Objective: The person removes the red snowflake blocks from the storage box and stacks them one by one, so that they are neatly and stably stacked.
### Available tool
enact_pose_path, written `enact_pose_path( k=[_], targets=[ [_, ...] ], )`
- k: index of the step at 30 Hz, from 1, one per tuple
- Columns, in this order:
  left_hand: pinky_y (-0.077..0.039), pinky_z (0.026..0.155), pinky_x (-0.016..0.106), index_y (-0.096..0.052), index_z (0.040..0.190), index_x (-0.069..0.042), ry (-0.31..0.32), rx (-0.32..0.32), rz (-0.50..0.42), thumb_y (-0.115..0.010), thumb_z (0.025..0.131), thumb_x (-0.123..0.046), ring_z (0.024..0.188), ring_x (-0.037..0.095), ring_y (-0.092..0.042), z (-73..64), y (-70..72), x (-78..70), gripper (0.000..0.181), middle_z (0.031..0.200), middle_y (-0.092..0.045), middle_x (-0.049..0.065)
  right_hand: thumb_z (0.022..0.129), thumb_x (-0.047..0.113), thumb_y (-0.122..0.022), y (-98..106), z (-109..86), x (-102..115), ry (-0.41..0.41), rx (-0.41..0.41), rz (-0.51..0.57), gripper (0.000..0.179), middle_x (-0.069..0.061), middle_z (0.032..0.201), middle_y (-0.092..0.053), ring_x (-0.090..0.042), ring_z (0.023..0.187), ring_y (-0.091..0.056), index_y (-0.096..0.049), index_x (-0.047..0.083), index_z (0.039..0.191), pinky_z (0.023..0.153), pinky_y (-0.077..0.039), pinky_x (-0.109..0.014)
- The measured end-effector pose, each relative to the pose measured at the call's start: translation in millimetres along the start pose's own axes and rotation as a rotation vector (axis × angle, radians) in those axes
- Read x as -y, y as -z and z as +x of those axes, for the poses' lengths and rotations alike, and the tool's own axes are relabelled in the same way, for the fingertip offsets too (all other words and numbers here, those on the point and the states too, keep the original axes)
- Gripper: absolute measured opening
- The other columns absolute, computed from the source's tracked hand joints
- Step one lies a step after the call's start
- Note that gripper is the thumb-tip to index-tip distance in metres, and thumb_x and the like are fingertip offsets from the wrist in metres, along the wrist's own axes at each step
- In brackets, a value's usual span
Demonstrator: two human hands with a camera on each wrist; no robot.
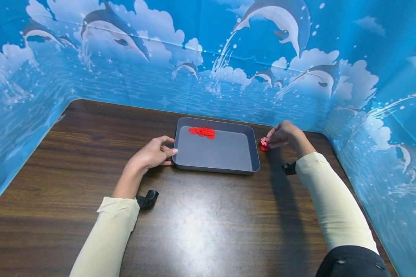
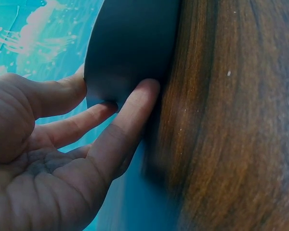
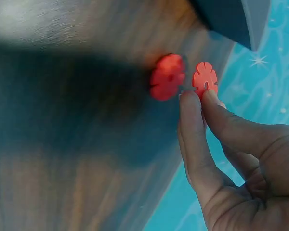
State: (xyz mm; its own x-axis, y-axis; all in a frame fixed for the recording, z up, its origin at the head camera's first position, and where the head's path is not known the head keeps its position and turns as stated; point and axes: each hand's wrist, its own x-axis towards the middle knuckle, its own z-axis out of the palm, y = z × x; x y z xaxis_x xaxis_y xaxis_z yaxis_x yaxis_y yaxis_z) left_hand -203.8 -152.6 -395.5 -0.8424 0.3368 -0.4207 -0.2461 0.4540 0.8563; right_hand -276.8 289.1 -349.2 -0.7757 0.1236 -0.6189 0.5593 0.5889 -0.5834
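A shallow dark grey baking tray (image 1: 225,156) lies on the table. At its left side my left hand (image 1: 153,153) grips the wall, thumb over the rim and fingers against the outer face (image 2: 130,53). Beyond the tray's right side, my right hand (image 1: 283,133) pinches a red flower-shaped notched disc (image 3: 205,77) between thumb and fingertips. Just beside it, a second red notched disc (image 3: 167,77) rests on the table. Several more red discs (image 1: 203,132) overlap in a row inside the tray, near its far left corner.
The brown wood-grain table (image 1: 194,219) extends in front of the tray and to both sides. A blue curtain (image 1: 208,84) printed with dolphins hangs along the back and sides. Each wrist carries a small black camera (image 1: 147,199).
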Motion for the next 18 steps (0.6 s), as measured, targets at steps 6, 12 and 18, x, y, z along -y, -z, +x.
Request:
enact_pose_path(
  k=[6,12,18],
  targets=[
    [-0.067,0.093,0.032,-0.032,0.166,-0.003,-0.003,0.004,0.004,-0.053,0.115,-0.019,0.099,0.021,-0.07,2.5,0.2,0.4,0.057,0.137,-0.058,0.027,0.105,-0.008,-0.063,0.8,3.3,-11.9,-0.036,0.046,0.047,0.013,-0.006,0.084,-0.073,-0.015,0.073,-0.078,-0.065,-0.009,0.117,0.088,-0.069,-0.037],
    [-0.067,0.091,0.03,-0.032,0.166,-0.004,0.003,0.005,-0.001,-0.054,0.115,-0.02,0.098,0.021,-0.071,2.5,0.7,0.3,0.058,0.137,-0.058,0.027,0.106,-0.004,-0.062,0.0,2.5,-15.7,-0.043,0.04,0.03,0.017,-0.005,0.086,-0.074,-0.014,0.074,-0.078,-0.064,-0.01,0.122,0.089,-0.069,-0.036],
    [-0.067,0.092,0.031,-0.031,0.167,-0.003,0.0,0.006,0.005,-0.054,0.115,-0.02,0.101,0.023,-0.071,2.2,0.7,-0.4,0.059,0.138,-0.058,0.028,0.107,-0.001,-0.064,-0.8,0.6,-18.7,-0.014,0.029,0.02,0.018,-0.006,0.088,-0.076,-0.016,0.079,-0.079,-0.066,-0.01,0.122,0.097,-0.065,-0.042]
  ],
)
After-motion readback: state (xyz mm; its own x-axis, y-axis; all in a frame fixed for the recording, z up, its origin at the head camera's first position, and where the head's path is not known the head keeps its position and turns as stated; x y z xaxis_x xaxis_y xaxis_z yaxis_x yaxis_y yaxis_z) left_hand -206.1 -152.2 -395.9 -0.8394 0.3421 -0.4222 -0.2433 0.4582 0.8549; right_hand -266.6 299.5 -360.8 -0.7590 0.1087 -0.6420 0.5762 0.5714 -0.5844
